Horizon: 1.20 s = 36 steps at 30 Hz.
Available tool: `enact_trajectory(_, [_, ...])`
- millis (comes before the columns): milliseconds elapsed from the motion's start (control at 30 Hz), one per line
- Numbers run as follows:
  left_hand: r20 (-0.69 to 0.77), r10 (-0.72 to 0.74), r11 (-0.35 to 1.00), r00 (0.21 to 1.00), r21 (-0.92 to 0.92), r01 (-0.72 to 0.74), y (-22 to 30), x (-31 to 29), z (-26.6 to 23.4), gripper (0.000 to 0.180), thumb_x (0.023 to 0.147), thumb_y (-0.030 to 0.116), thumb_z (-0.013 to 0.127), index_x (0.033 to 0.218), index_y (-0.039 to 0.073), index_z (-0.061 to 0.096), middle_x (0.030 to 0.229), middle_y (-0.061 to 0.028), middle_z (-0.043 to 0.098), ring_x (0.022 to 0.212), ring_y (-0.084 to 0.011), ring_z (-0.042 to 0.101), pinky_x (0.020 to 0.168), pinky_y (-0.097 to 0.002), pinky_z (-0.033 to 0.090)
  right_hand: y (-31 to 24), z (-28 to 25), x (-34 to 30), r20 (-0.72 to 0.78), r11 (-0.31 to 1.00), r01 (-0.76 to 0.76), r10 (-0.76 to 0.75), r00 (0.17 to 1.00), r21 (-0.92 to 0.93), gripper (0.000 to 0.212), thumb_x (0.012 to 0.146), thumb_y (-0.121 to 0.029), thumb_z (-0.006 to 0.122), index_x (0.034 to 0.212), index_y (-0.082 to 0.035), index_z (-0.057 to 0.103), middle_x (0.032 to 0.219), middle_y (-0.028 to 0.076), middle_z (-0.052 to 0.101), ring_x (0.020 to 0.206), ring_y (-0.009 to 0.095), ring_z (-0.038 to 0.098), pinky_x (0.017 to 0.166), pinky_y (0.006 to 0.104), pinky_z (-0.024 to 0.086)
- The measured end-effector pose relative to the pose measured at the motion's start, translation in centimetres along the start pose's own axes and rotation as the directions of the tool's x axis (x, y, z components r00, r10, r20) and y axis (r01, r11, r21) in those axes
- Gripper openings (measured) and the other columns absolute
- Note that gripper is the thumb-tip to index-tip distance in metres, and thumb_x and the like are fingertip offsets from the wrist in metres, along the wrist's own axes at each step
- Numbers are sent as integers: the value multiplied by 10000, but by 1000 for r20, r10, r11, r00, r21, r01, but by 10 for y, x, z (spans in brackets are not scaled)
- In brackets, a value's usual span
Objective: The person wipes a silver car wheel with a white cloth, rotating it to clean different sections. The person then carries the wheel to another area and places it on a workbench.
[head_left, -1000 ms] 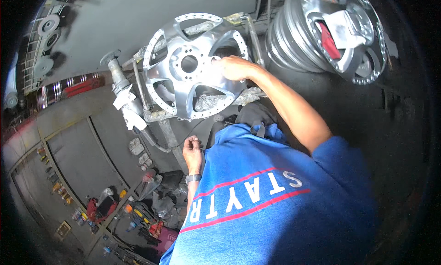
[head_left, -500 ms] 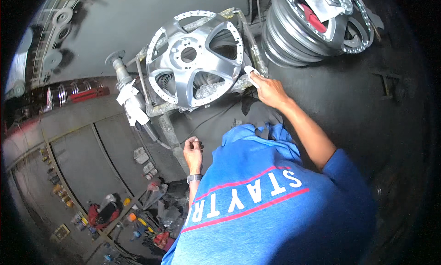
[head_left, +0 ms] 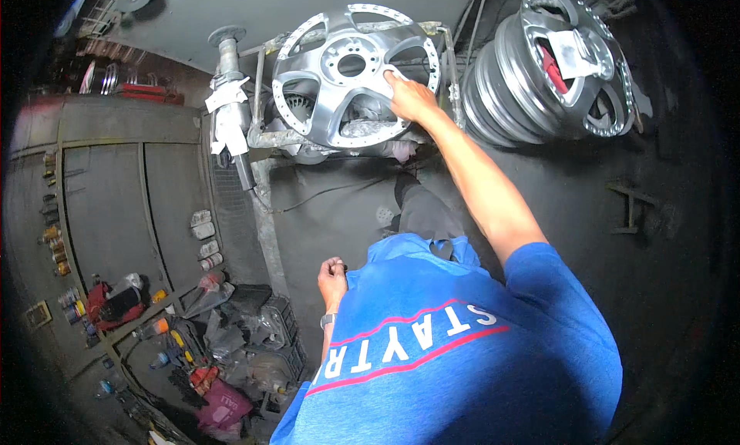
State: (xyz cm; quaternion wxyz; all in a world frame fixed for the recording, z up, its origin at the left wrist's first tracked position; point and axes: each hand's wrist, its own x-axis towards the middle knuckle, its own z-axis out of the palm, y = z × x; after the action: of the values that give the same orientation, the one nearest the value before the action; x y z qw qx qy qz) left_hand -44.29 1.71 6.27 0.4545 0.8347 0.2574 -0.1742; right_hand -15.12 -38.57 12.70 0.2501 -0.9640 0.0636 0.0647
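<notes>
I can't tell what either hides: right hand (head_left: 414,100) on the far wheel (head_left: 332,97), left hand (head_left: 332,282) half-curled near, well apart

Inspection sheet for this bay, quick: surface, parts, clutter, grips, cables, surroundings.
Surface: metal frame, blotchy coating.
Job's things: silver spoked wheel face on the metal frame; fixing unclear.
Clutter: pink item among plastic bags, lower left.
Grips: right grip touches wheel face beside centre hole, cloth underneath unclear; left grip half curled by the shirt, nothing visibly held.
Cables: dark cable below frame.
Surroundings: cloth-draped power tool left; second silver wheel right.
</notes>
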Motion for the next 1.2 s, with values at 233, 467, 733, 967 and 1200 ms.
enact_trajectory(233, [-43,-9,994,999,-107,4,20,26,29,228,1020,181,686,1146,-6,722,849,-41,714,763,-128,661,730,-315,554,45,16,-14,-12,983,34,-32,999,181,595,893,-90,568,1484,-140,513,1165,303,718,1071,512,695,920,595,547])
enact_trajectory(467, [-56,-77,977,995,-202,64,80,56,51,210,1039,164,660,1146,-12,701,877,-39,704,713,-128,667,666,-304,556,133,-6,-76,161,961,-26,-20,987,274,630,884,-11,529,1510,-70,569,1246,326,686,1185,472,673,1039,487,529])
enact_trajectory(733, [-134,-139,963,981,-251,102,129,74,70,222,1046,175,655,1149,-15,701,875,-25,690,714,-117,650,669,-299,561,148,-88,112,55,991,103,-108,993,88,647,929,-73,538,1567,-175,500,1376,270,656,1264,470,626,1077,520,499])
enact_trajectory(967, [-208,-294,909,933,-361,206,123,36,98,219,1024,121,645,1150,-49,702,933,-35,721,779,-93,624,708,-279,536,145,-91,171,240,929,319,-271,932,-188,681,878,-46,569,1544,-182,522,1238,232,732,1122,454,701,970,573,547])
enact_trajectory(1200, [-254,-387,900,887,-315,302,110,11,123,191,1007,115,661,1132,-17,719,873,4,687,756,-83,581,711,-268,506,97,-72,143,114,968,216,-202,973,-129,733,854,-51,553,1581,-116,486,1124,313,739,985,491,738,922,590,569])
